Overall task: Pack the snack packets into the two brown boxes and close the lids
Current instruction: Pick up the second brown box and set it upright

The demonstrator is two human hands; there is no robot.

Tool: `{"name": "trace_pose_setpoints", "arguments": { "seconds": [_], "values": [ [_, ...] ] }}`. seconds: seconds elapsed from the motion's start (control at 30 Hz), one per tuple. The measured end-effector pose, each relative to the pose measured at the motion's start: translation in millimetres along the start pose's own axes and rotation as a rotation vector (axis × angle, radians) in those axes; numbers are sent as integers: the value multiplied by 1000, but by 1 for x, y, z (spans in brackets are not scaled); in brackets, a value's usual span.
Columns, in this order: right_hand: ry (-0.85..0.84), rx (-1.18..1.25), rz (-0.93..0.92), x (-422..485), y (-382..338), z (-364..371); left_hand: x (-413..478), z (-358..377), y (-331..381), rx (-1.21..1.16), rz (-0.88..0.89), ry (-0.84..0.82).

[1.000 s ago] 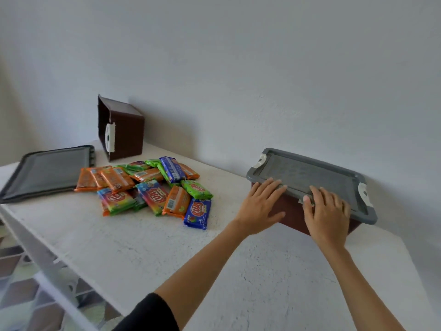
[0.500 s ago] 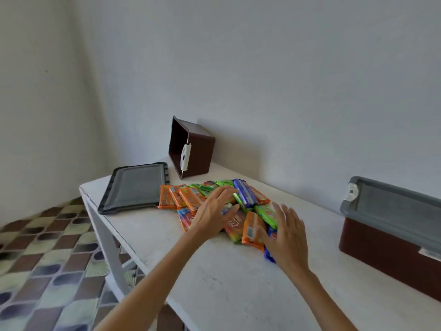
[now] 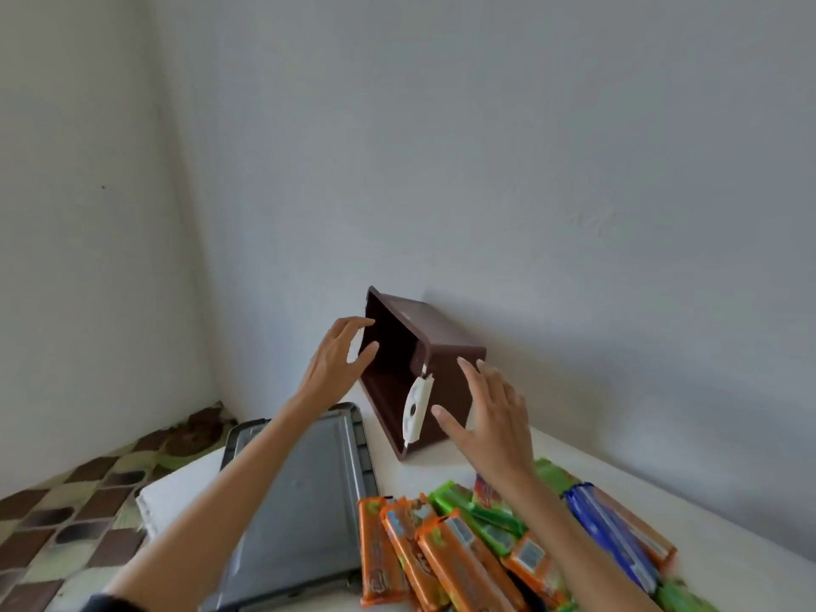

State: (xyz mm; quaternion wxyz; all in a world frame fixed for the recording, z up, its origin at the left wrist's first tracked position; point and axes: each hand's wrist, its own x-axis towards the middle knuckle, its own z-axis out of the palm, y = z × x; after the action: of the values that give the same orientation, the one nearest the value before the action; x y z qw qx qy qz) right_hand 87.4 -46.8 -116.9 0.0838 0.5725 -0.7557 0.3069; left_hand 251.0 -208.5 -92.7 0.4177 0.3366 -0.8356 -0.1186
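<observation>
A brown box point(image 3: 446, 368) lies tipped on its side against the wall, its mouth facing left, with a white latch point(image 3: 415, 408) hanging on its near end. My left hand point(image 3: 340, 360) is open at the box's rim, fingers spread. My right hand point(image 3: 490, 413) is open just right of the latch, close to the box's side; I cannot tell if it touches. A grey lid point(image 3: 300, 501) lies flat on the table under my left forearm. A heap of snack packets point(image 3: 441, 554) in orange, green and blue lies at the bottom right.
The white table point(image 3: 176, 492) ends at a corner on the left, with a checked floor point(image 3: 66, 523) below. The wall stands directly behind the box. The second brown box is out of view.
My view has swung left, away from the lidded box on the right. Both hands left that lid, passed over the packets and now reach the tipped box by the wall.
</observation>
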Motion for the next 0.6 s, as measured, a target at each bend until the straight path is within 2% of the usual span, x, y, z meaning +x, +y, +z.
{"name": "trace_pose_setpoints", "arguments": {
  "seconds": [0.2, 0.33, 0.47, 0.6],
  "values": [
    [58, 133, -30, 46, -15, 37, 79, 52, -83, -70, -112, 27],
    [97, 186, -34, 54, -14, 62, 102, 94, -126, -155, -255, -28],
    [34, 280, 5, 47, -8, 85, 118, 124, -148, -211, -319, -76],
    [-41, 336, 50, 39, -2, 103, 128, 137, -147, -316, -347, -48]
  ]
}}
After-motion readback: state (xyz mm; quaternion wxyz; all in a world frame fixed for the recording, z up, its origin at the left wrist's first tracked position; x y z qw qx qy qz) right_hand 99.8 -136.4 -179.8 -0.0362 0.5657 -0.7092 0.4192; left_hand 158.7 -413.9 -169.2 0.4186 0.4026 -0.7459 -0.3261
